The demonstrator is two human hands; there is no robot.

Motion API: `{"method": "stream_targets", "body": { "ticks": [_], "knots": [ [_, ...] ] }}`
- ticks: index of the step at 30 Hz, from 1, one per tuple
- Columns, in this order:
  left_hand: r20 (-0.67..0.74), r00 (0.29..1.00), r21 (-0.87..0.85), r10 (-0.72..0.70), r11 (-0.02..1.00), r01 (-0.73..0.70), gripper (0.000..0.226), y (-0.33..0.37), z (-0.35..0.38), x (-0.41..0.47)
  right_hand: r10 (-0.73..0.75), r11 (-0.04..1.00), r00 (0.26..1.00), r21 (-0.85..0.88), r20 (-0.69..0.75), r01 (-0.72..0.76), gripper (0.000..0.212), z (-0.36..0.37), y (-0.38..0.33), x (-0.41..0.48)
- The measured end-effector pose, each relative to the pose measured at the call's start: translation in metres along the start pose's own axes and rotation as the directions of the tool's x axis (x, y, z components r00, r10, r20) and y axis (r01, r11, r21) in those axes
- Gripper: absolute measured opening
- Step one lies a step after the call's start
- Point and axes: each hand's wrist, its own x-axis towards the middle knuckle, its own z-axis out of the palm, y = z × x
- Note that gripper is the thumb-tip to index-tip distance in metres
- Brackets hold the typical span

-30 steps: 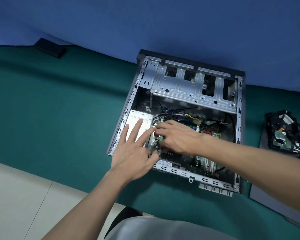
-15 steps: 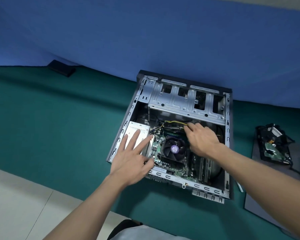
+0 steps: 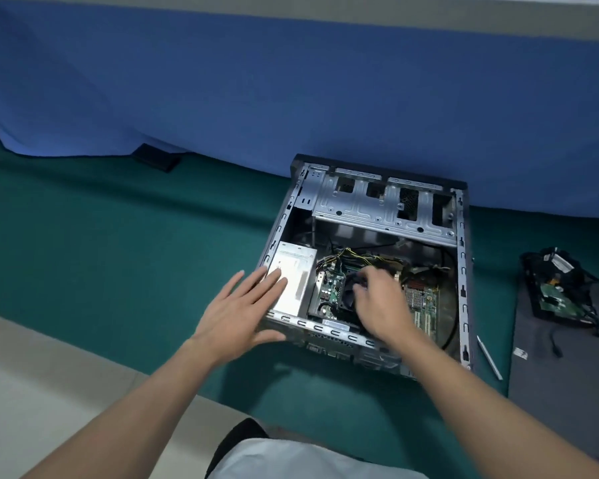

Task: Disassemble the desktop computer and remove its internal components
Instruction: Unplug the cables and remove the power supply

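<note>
Open computer case (image 3: 462,257) on the green surface (image 3: 118,257), long axis 12 to 6 o'clock: my right hand (image 3: 381,302), the nearer, curls its fingers over the central cooler fan (image 3: 347,296), whether gripping I cannot tell, while at 9 o'clock my left hand (image 3: 239,312) lies straight-fingered and empty over the power supply (image 3: 296,276).

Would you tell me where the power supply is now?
Head view: the power supply lies in the case's near-left corner, beside the circuit board, under fingertips of the left hand.

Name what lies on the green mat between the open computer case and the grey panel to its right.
In the head view, a slim silver tool lies on the mat between the computer case and the grey panel.
</note>
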Motion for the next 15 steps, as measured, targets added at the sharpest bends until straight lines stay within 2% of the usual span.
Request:
{"method": "stream_targets", "body": {
  "ticks": [3,8,12,15],
  "knots": [
    [-0.046,0.996,-0.013,0.072,0.997,-0.072,0.074,-0.018,0.002,-0.003,-0.093,0.995,0.993,0.037,0.07,0.091,0.045,0.02,-0.036,-0.028],
    [-0.084,0.983,-0.034,0.166,0.985,-0.169,0.071,-0.032,0.008,0.0,-0.159,0.94,0.986,-0.313,-0.041,0.138,0.066,0.052,-0.065,-0.048],
    [-0.066,0.971,-0.011,0.229,0.973,-0.23,0.072,-0.04,0.019,0.003,-0.153,0.872,0.987,-0.477,-0.046,0.113,0.088,0.068,-0.073,-0.055],
    [-0.07,0.965,0.004,0.254,0.967,-0.255,0.075,-0.043,0.025,0.006,-0.145,0.822,0.982,-0.567,-0.118,0.054,0.088,0.081,-0.075,-0.059]
  ]
}}
